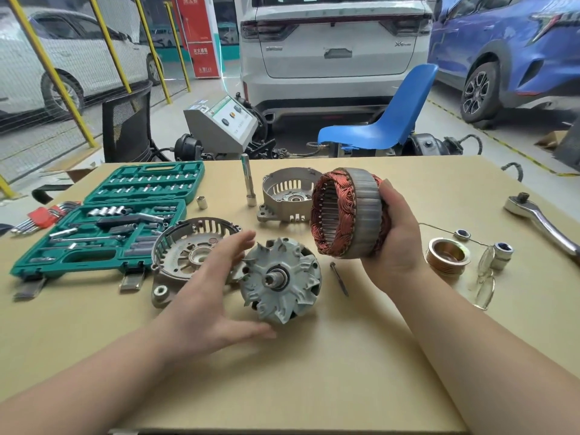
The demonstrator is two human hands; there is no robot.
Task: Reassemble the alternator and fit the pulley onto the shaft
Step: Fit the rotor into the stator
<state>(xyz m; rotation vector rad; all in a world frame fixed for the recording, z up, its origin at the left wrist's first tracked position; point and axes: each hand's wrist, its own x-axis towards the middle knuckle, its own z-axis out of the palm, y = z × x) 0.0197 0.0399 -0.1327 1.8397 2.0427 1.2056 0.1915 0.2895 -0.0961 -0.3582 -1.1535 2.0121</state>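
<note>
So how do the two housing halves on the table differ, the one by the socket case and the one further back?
The near housing lies tipped beside the green socket case, open side up, shallow, partly hidden by the left hand. The far housing stands on its edge, deeper, untouched. Both are grey slotted metal.

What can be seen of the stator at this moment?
The stator is a ring of grey laminated metal with copper-coloured windings bulging from both rims and slots lining its bore. The right hand holds it off the table, gripping its outer band, tilted so that the open bore faces left toward the camera. It hangs above and right of the rotor and in front of a housing half, touching neither as far as can be seen. Only the hand touches it.
</note>
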